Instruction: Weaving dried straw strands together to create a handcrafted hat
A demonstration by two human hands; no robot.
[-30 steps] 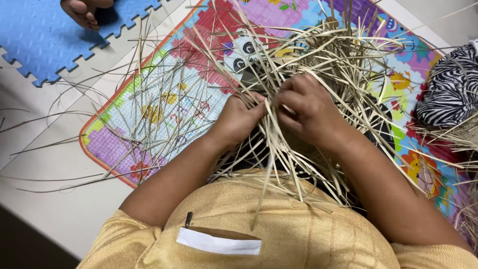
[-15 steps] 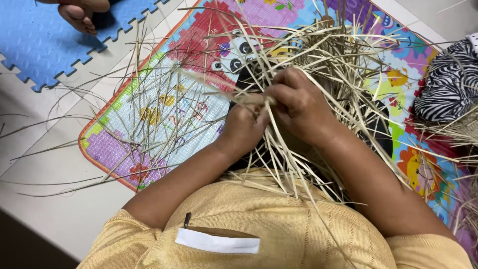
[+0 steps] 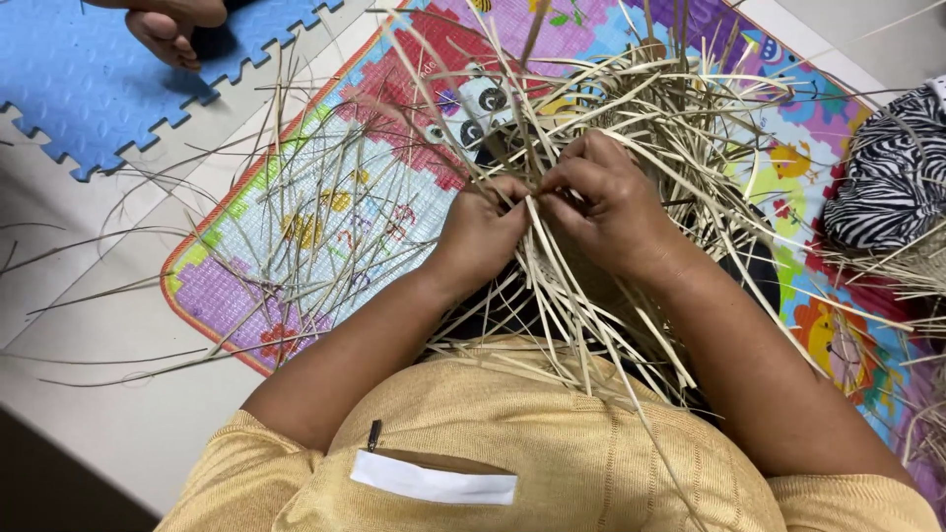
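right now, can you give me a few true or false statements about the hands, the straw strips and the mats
1. Both hands, the left hand and the right hand, pinch the pale straw strips between their fingers. True.
2. The strips lie over a plain grey mat. False: the play mat under them is brightly coloured with cartoon pictures.
3. A blue foam puzzle mat lies at the upper left. True.
4. The striped black-and-white cloth sits in the person's lap. False: it lies off to the right on the mat.

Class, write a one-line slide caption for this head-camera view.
Left hand and right hand pinch pale straw strips over a colourful play mat.
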